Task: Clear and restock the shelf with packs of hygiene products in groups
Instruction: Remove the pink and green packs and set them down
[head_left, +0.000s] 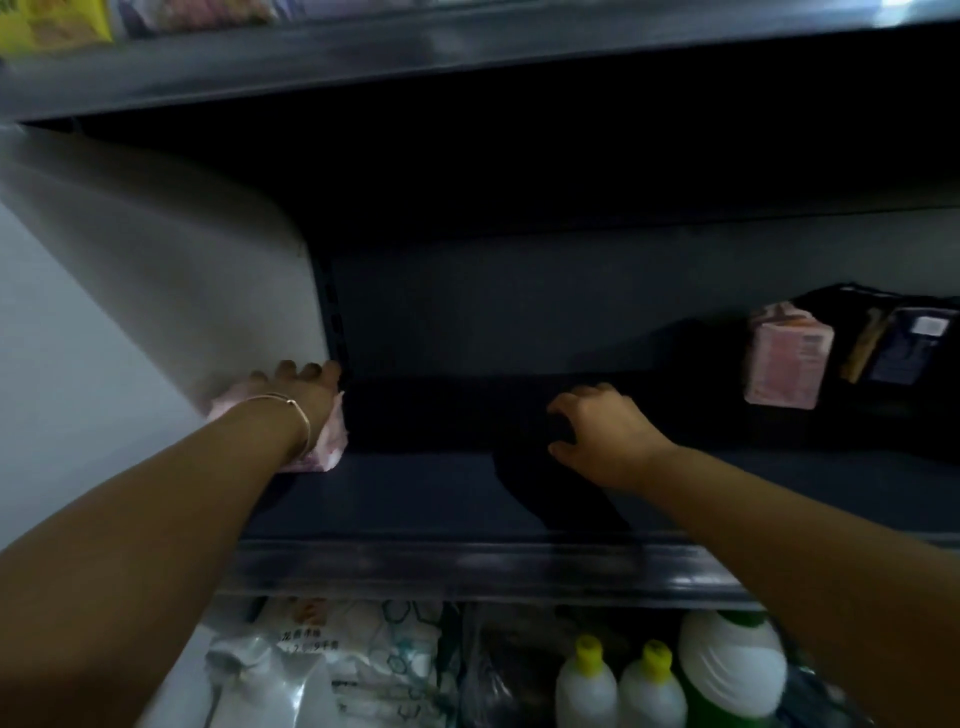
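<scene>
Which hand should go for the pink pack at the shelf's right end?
Right. The right hand holds nothing and is nearer the pink pack. The left hand is at the shelf's far left, resting on another pink pack.

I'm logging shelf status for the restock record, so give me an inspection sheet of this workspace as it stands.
Surface: dark shelf, mostly bare in the middle; lighting dim.
Job's things: pink pack at the far left end under the left hand; another pink pack standing at the right, dark packs beside it.
Clutter: nothing seen on this shelf.
Grippers: left hand rests on the left pink pack, grip unclear; right hand, fingers curled, seems to hold a dark item, too dim to confirm.
Cables: nothing seen.
Surroundings: white bottles with yellow caps and plastic bags on the shelf below; yellow package above.
</scene>
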